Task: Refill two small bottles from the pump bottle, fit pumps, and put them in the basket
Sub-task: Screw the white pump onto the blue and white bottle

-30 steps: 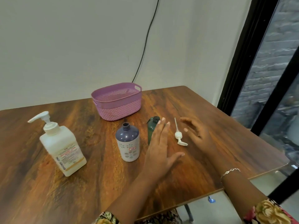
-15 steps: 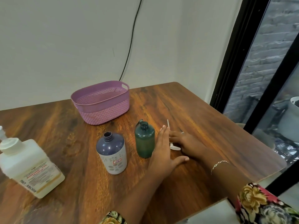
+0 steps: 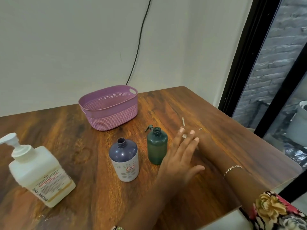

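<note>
A large white pump bottle (image 3: 38,173) stands at the left of the wooden table (image 3: 216,113). Mid-table stand a purple-and-white small bottle (image 3: 123,161) and a green small bottle (image 3: 157,148), both with open necks. A dark green pump (image 3: 148,128) lies just behind the green bottle. The purple basket (image 3: 109,107) sits further back and holds nothing. My left hand (image 3: 181,158) is flat with fingers spread, right of the green bottle. My right hand (image 3: 205,140) lies over the head of a white pump (image 3: 183,122). Only the pump's tube sticks out, and my left hand hides the right fingers.
A black cable (image 3: 137,47) hangs down the wall behind the basket. The table's right edge runs along a black-framed glass door (image 3: 249,63). A bracelet is on my right wrist.
My right hand has reached the white pump and come down on it. My left hand stays spread beside the green bottle. The view swung right, then back left.
</note>
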`<state>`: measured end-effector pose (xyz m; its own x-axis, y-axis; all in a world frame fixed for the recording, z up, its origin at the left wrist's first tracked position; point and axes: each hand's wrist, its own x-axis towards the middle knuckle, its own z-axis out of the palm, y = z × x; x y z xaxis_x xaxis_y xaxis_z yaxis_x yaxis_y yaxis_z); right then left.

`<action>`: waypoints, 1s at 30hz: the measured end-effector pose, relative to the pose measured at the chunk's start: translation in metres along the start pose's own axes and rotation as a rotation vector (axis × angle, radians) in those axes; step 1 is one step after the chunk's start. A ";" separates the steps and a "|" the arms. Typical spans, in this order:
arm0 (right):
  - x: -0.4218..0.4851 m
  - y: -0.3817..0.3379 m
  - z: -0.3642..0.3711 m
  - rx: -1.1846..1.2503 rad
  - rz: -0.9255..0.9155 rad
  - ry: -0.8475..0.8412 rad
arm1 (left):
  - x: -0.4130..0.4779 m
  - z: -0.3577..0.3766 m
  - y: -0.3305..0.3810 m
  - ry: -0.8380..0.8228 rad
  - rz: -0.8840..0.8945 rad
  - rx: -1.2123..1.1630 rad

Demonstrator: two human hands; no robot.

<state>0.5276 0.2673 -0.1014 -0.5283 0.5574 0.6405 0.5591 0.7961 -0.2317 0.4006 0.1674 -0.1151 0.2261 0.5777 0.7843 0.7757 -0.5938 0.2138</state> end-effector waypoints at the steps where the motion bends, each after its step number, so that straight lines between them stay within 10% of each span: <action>1: 0.004 0.000 -0.002 0.051 0.036 0.024 | 0.001 -0.005 0.000 0.040 0.016 0.017; 14: 0.081 -0.096 -0.047 0.679 0.134 0.449 | -0.017 -0.094 -0.044 0.446 -0.467 0.184; 30: 0.109 -0.174 -0.031 0.906 0.143 0.185 | -0.036 -0.109 -0.058 0.135 -0.844 -0.100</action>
<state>0.3924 0.1823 0.0314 -0.3395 0.6801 0.6497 -0.1416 0.6459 -0.7501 0.2832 0.1203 -0.0926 -0.4798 0.7802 0.4012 0.5956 -0.0461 0.8019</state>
